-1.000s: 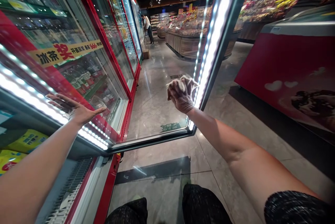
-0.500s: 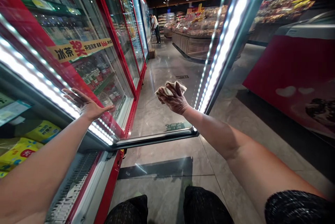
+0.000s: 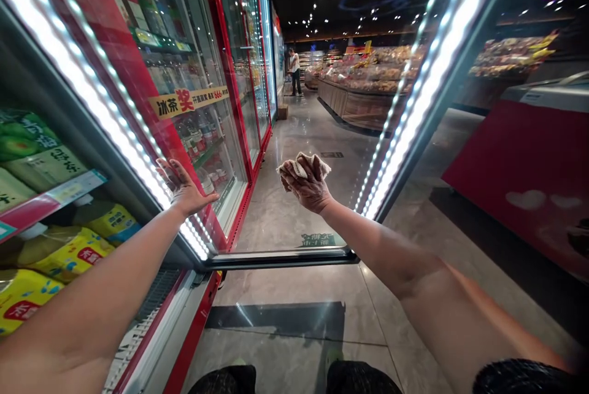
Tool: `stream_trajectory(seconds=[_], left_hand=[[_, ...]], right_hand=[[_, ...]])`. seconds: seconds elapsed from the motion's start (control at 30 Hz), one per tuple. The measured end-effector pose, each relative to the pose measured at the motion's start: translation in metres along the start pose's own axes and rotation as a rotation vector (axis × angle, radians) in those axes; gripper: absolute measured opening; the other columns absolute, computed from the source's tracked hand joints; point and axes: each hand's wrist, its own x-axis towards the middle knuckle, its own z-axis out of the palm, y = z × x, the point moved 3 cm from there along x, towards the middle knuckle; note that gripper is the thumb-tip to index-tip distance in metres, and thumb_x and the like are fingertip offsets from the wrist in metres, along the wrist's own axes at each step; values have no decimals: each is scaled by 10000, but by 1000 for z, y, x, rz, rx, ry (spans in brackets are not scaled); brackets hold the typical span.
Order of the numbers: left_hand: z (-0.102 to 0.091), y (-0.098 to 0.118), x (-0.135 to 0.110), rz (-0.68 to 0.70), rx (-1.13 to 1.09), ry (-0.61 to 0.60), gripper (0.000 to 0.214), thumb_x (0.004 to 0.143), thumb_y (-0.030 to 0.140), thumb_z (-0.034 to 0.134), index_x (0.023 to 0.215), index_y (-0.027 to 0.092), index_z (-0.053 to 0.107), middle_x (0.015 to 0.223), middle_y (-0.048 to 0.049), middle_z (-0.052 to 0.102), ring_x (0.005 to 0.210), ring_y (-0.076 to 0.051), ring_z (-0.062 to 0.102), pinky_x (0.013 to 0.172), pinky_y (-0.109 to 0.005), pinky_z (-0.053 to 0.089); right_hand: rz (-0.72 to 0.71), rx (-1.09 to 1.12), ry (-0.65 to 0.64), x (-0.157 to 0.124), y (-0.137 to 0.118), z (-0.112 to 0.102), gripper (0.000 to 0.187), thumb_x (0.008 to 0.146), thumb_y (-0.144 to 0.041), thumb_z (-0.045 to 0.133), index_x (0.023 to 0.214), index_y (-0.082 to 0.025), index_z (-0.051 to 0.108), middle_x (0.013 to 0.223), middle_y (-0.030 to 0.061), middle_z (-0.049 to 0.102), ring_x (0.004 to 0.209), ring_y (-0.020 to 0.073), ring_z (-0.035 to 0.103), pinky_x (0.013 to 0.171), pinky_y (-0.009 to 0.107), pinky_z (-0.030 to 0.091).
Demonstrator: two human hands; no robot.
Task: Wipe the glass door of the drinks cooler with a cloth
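Observation:
A glass cooler door [image 3: 280,261] stands swung open before me, edged by bright light strips. Against its pane, right of the middle, my right hand [image 3: 313,190] holds a crumpled, pale cleaning cloth [image 3: 301,167] under its fingers. My left hand [image 3: 184,188] is spread out flat by the door's left light strip [image 3: 138,158], with the thumb pointing right and nothing held in it. Whether its palm touches the glass or the frame, I cannot tell.
Yellow-labelled bottles [image 3: 76,253] lie on a cooler shelf at left. Red-framed drink coolers [image 3: 230,75] line the aisle beyond the pane. A red chest freezer [image 3: 519,154] stands at right. Far down the aisle is a person [image 3: 294,72] near a wooden-sided produce stand [image 3: 354,102].
My view has shifted left and up, so the door and both hands appear further right and lower. The cloth stays under my right hand, only slightly moved against the pane.

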Motion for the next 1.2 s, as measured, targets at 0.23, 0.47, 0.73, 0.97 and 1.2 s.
stream_trajectory(seconds=[0.23,0.47,0.73,0.97,1.2], left_hand=[[3,-11,0,55,68,1,1339,573,602,795,1611,96,118,1633,-286,195,1547,-446,82,1190,-604,248],[11,-26,4,140,84,43,1320,604,628,781,1603,65,128,1629,-297,184,1553,-431,-45,1229,-608,92],[12,-33,-4,167,76,9,1199,674,500,785,1608,90,155,1638,-259,208,1564,-389,-23,1255,-561,28],[23,-49,-16,199,81,-43,1162,693,440,760,1629,150,136,1688,-199,52,1536,-403,-173,1246,-606,44],[21,-49,-21,193,70,-72,1117,700,370,755,1627,160,168,1696,-181,-3,1532,-407,-171,1245,-616,112]], right_hand=[[80,13,22,20,-10,-3,546,994,-255,513,1530,-330,444,1580,52,469,1530,349,286,1246,715,80],[-90,27,-32,32,-36,6,535,1001,-215,496,1508,-383,462,1528,-11,540,1499,276,373,1275,611,199],[-97,23,-30,42,-57,24,569,981,-197,526,1523,-352,447,1541,21,523,1517,298,341,1269,634,204],[-175,55,-32,65,-77,26,626,995,-176,488,1575,-357,334,1596,-7,431,1559,263,239,1294,594,164],[-280,115,-78,69,-111,50,592,1006,-140,449,1552,-359,386,1591,-59,428,1551,231,264,1309,523,198]])
